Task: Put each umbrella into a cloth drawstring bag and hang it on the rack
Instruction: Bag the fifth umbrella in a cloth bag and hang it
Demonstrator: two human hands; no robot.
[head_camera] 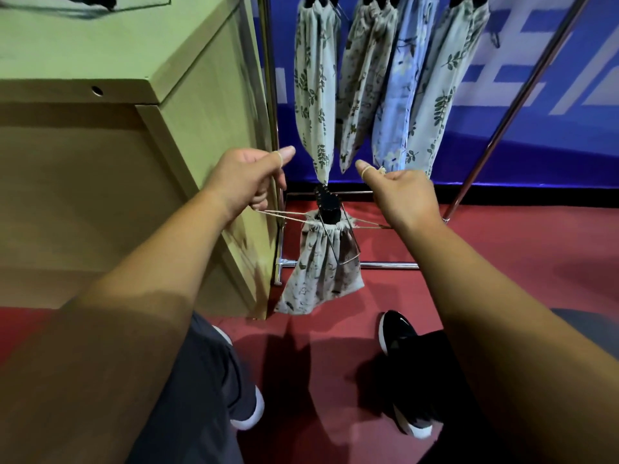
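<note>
- Two hands pull apart at chest-front; the left hand [248, 175] is curled round one end of the drawstring [284, 217], with cord looped over its forefinger; the right hand [402, 192] grips the other end the same way
- Between them hangs the cloth bag [318, 272], leaf-printed, its mouth gathered tight round the black umbrella [328, 205]; only the handle end shows above the cloth
- Four filled bags [315, 95] hang side by side on the rack [268, 95] just behind, black handles at their tops
- To the left stands a pale wooden cabinet [100, 61], beside the rack's upright
- Below, red floor [502, 262]; a black shoe [397, 333] under the right forearm
</note>
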